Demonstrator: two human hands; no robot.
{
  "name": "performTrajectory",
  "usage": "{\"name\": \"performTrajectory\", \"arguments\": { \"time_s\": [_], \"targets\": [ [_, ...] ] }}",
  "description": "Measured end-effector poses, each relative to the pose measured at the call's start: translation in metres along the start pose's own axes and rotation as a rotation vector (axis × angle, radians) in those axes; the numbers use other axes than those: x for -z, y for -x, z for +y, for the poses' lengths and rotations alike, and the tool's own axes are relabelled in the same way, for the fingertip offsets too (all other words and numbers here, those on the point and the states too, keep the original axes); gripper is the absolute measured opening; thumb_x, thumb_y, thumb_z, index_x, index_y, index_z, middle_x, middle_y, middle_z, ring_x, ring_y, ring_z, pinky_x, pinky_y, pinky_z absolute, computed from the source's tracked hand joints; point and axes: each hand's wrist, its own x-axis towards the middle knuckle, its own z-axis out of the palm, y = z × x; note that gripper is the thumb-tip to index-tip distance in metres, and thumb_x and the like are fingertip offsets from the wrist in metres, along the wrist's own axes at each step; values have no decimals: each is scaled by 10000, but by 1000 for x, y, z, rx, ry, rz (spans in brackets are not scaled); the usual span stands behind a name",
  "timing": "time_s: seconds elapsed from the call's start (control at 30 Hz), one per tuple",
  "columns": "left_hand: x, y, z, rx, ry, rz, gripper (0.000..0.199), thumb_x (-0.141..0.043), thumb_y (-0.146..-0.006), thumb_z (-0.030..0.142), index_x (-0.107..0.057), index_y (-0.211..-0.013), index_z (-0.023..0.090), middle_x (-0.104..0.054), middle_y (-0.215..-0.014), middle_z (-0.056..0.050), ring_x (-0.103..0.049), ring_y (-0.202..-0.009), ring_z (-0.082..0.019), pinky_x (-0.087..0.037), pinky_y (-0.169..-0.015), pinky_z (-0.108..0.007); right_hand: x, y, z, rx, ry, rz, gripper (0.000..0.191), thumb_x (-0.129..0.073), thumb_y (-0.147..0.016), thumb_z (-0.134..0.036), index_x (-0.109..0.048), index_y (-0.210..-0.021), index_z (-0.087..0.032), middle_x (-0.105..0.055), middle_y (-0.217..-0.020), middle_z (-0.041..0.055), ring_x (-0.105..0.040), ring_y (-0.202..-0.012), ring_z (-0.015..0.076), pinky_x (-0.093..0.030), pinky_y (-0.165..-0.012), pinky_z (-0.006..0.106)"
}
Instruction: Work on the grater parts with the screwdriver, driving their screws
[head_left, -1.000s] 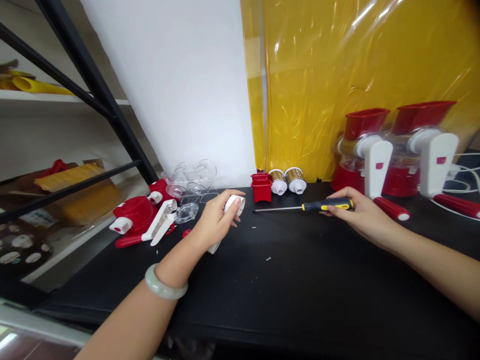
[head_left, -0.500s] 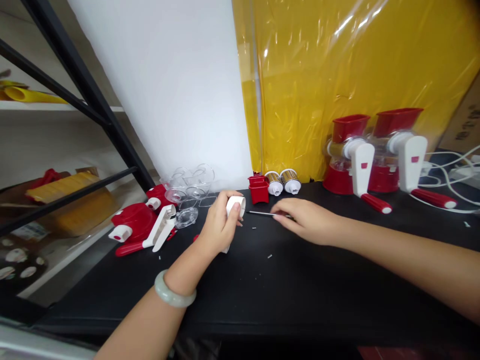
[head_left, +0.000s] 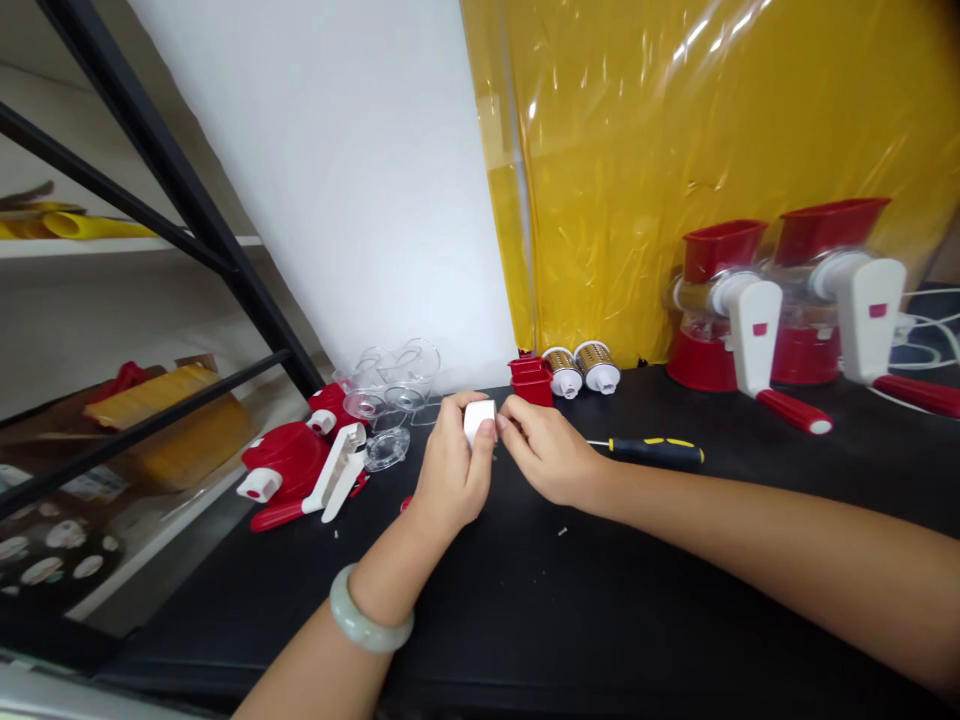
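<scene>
White part (head_left: 479, 417) stands roughly upright in the left hand (head_left: 450, 470), round top end up; its lower length is hidden behind the palm. Left fingers are curled closed around it. Right hand (head_left: 546, 455) is half closed, fingertips touching the part's right side. Screwdriver (head_left: 654, 450) lies just right of that hand, tip towards it.

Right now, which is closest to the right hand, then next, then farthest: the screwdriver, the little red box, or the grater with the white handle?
Measured from the right hand:
1. The little red box, just behind the hand, by the yellow sheet.
2. The screwdriver, lying on the table to the hand's right.
3. The grater with the white handle, far to the right, at the back.
</scene>
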Motion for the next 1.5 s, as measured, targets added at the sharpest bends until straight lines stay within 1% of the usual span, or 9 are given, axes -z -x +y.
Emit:
{"name": "performTrajectory", "arguments": {
  "time_s": [0.17,0.5,0.63,0.77,0.93,1.1,1.2,1.33,1.5],
  "targets": [
    [-3,1,1,-7,-53,-42,343,-412,-992,409,-466,-1230,168,-627,-1119,-149,-643,-1043,-260,-512,-851,-398,-4,5,3,-85,-67,-3,216,-401,-995,-333,-383,-798,-245,-524,-686,-25,-503,-609,151,-332,-576,266],
    [-4,1,9,-52,-209,-47,318,-420,-983,405,-480,-1193,174,-629,-1091,-134,-649,-986,-255,-506,-812,-395,-5,6,3,-111,-3,10,179,-423,-945,-249,-347,-783,-250,-512,-675,-24,-473,-587,153,-305,-561,271],
    [-4,2,8,-13,-157,-42,327,-433,-983,401,-473,-1216,175,-635,-1091,-135,-653,-1013,-257,-512,-828,-392,-11,6,11,-71,-159,30,191,-431,-954,-295,-355,-783,-253,-493,-656,-41,-471,-571,141,-328,-549,263],
    [-4,3,6,8,-107,-27,330,-451,-977,409,-491,-1207,175,-640,-1079,-131,-665,-983,-250,-519,-812,-379,-16,7,16,-101,-399,-6,194,-475,-949,-323,-381,-793,-255,-477,-598,-76,-484,-495,119,-359,-501,244],
    [-3,1,4,61,-29,-16,318,-437,-986,422,-499,-1189,185,-657,-936,-79,-667,-774,-197,-522,-736,-348,-17,3,21,-125,-627,-36,194,-554,-914,-370,-415,-848,-252,-488,-623,-95,-480,-450,97,-381,-453,226],
    [-5,1,5,80,40,-32,308,-415,-995,432,-497,-1164,188,-645,-857,-50,-643,-673,-165,-526,-696,-330,-14,1,23,-151,-492,11,274,-488,-960,-435,-436,-775,-240,-491,-595,-73,-495,-486,106,-388,-486,236],
    [-6,3,5,63,18,-32,318,-422,-994,425,-494,-1193,186,-658,-919,-73,-663,-767,-187,-536,-730,-341,-15,3,20,-143,-382,16,334,-439,-986,-437,-408,-718,-242,-484,-556,-65,-494,-498,117,-371,-502,244],
    [-6,4,3,52,-11,-28,321,-443,-986,408,-496,-1209,182,-663,-1031,-110,-672,-917,-226,-541,-783,-365,-15,5,15,-134,-323,18,277,-435,-984,-362,-406,-734,-246,-502,-561,-59,-503,-512,128,-355,-515,248],
    [-5,2,4,51,-39,-40,319,-443,-986,403,-491,-1213,184,-658,-1081,-127,-667,-982,-245,-540,-805,-378,-13,4,12,-141,-225,-12,247,-409,-989,-315,-396,-751,-249,-523,-597,-41,-524,-549,142,-340,-534,255]
  ]
}}
